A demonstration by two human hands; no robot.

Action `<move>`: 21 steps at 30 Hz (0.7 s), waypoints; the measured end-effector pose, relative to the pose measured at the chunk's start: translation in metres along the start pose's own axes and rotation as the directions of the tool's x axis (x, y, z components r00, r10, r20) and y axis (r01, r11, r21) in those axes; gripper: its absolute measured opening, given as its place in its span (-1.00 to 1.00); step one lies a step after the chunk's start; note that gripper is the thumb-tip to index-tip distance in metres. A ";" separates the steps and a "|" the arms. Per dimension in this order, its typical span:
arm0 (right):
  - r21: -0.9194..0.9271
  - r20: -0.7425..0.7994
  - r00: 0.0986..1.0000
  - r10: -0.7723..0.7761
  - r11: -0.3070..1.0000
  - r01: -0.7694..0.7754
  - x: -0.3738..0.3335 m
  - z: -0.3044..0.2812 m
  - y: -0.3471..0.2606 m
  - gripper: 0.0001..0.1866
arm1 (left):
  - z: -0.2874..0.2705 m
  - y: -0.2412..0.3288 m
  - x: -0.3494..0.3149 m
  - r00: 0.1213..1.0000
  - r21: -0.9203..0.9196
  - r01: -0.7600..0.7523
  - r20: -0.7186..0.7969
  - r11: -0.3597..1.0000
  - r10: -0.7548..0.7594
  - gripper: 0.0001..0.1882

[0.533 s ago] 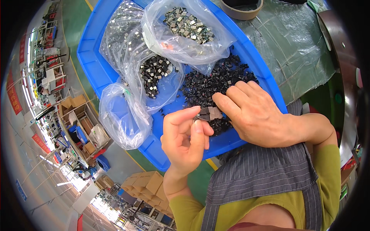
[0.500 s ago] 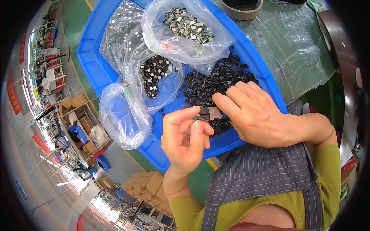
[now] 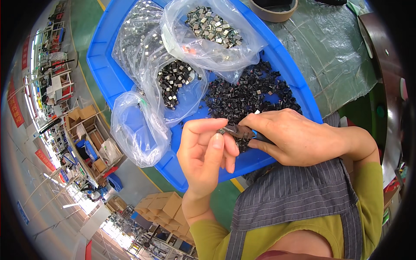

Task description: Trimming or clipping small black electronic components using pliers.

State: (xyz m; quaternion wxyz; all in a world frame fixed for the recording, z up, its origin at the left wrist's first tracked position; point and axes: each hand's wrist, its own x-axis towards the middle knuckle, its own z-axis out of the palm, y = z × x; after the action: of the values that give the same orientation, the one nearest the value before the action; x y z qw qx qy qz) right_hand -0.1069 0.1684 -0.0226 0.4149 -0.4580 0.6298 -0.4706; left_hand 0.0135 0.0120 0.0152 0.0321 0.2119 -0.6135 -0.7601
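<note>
My right hand [image 3: 294,138] is closed around a pair of dark pliers or cutters [image 3: 244,132], with a bit of blue showing by the handle. Between thumb and index finger, my left hand [image 3: 200,154] pinches a small dark electronic part [image 3: 222,131]. The tool's jaws meet that part at the left fingertips; its details are too small to make out. Just beyond both hands lies a loose heap of small black pieces [image 3: 247,93], spread over the blue tray [image 3: 305,97].
In the tray stand clear bags: one with silvery metal parts [image 3: 212,28], one with black-and-silver parts [image 3: 174,80], and a crumpled one [image 3: 138,134]. Beyond the tray's right side, a tape roll [image 3: 275,15] sits on a plastic-covered green surface [image 3: 320,52]. Cardboard boxes [image 3: 162,210] stand at lower left.
My right hand has turned and shifted slightly right, so the tool's jaws and handle show more. My left hand has moved a little left, still pinching. More of the black heap is visible.
</note>
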 end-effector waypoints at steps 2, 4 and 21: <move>0.039 0.014 1.000 0.007 0.999 -0.007 0.000 -0.004 -0.002 -0.78 | -0.002 0.002 0.001 1.000 -0.018 0.025 0.004 1.000 -0.025 -0.79; 0.077 0.027 1.000 0.012 0.997 -0.015 0.000 -0.004 -0.002 -0.77 | -0.002 0.002 0.001 0.999 -0.035 0.049 0.009 0.998 -0.049 -0.79; -0.589 -0.341 0.916 -0.213 0.807 -0.031 0.002 0.014 0.000 -0.77 | 0.010 -0.006 -0.005 0.990 0.209 -0.105 -0.069 0.972 0.121 -0.73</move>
State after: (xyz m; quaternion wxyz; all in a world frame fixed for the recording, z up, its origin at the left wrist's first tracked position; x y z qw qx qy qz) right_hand -0.0942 0.1635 -0.0261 0.0966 -0.4898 0.7900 -0.3560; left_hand 0.0155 0.0246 0.0121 0.0783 0.2096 -0.6976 -0.6806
